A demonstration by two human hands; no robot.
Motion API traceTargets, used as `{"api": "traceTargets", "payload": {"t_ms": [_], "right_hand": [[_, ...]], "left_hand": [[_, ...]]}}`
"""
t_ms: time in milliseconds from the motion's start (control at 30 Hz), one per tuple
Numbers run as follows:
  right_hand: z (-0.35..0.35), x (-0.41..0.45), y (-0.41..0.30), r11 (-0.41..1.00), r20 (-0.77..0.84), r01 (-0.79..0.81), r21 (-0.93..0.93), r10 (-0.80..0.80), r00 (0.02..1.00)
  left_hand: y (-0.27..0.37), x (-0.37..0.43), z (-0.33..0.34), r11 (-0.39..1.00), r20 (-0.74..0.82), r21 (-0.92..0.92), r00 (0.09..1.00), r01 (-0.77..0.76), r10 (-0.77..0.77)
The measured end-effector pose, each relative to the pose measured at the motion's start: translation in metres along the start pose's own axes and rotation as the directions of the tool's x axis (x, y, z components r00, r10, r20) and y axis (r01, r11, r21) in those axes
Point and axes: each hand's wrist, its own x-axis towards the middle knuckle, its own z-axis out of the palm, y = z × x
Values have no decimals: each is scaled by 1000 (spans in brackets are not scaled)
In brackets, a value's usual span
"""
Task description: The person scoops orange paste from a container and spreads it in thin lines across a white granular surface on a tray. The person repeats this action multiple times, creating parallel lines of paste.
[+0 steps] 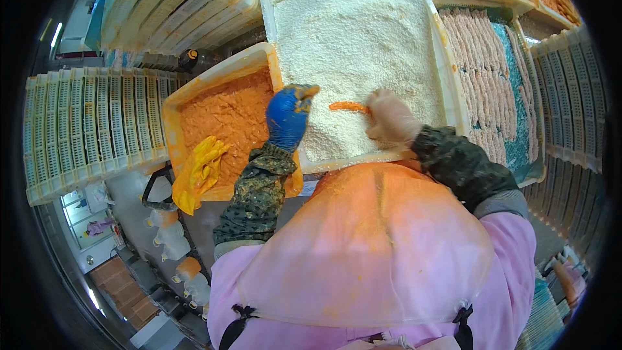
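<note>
My left hand [290, 113], in a blue glove smeared with orange batter, hovers at the border between the batter tub and the crumb tray. Its fingers are curled, and whether anything is inside them is hidden. An orange batter-coated strip [349, 107] lies on the white crumbs [357, 48]. The strip's right end meets my right hand [392, 115], which wears a pale translucent glove and is blurred low over the crumbs. Its fingertips are hidden, so a grip cannot be made out. Orange meat-like mix [228, 121] fills much of the tub [170, 121] on the left.
Yellow rubber gloves [199, 172] drape over the tub's front left edge. At right, a tray [539, 146] holds rows of crumbed strips [481, 73] on a blue-green base. Stacked plastic trays [97, 131] stand at left, more [571, 92] at far right. Plastic jugs [172, 243] stand lower left.
</note>
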Motion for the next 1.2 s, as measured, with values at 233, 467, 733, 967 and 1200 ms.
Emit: {"api": "traceTargets", "payload": {"t_ms": [233,467,733,967,1200], "right_hand": [[14,2,-15,993,-120,118,-12,-119,986],[-7,26,-12,518,331,-333,788,101,938],[-69,-43,0,-270,249,-351,897,-350,903],[-119,-189,132,0,-117,195,981,799,590],[-77,-239,316,608,-518,-310,730,790,329]], "left_hand": [[-87,-38,-77,848,-349,524,928,81,127],[-188,-42,-133,546,-328,767,937,337,-117],[-210,-35,-144,304,-80,932,931,196,-355],[-182,-49,-154,496,-164,842,977,212,-138],[-221,-82,-196,417,36,906,970,70,-240]]}}
